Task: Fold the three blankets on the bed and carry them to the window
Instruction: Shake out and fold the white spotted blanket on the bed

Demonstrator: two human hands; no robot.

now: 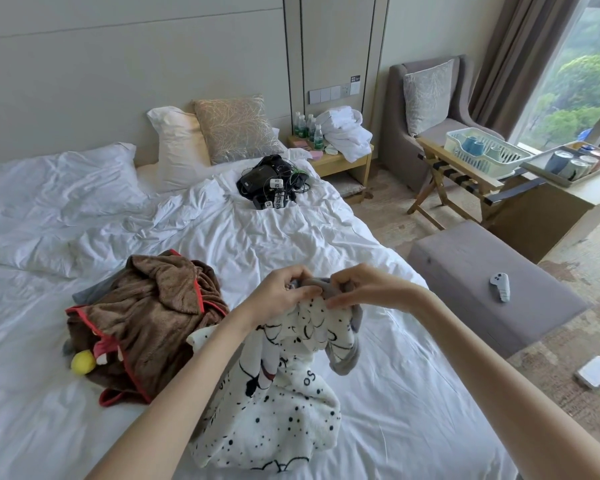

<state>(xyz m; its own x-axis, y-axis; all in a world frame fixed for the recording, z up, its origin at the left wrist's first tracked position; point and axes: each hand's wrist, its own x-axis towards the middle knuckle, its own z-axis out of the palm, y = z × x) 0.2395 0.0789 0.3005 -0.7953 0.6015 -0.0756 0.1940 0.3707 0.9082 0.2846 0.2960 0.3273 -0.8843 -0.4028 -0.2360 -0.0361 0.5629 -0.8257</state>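
A white blanket (274, 410) with black dots and grey edging hangs bunched over the bed (222, 237). My left hand (281, 289) and my right hand (357, 285) both pinch its grey top edge, side by side, lifting it above the mattress. A crumpled brown blanket (149, 317) with red trim lies to the left on the white sheet, with a yellow ball-shaped part at its lower left. A grey-blue cloth (87, 289) peeks out from under the brown blanket. The window (582, 81) is at the far right.
A pile of black devices and cables (271, 181) lies near the pillows. A grey ottoman (482, 282) stands right of the bed with a small grey object on it. Beyond are a luggage rack with a dish rack (482, 150), an armchair (430, 109), a nightstand (333, 147).
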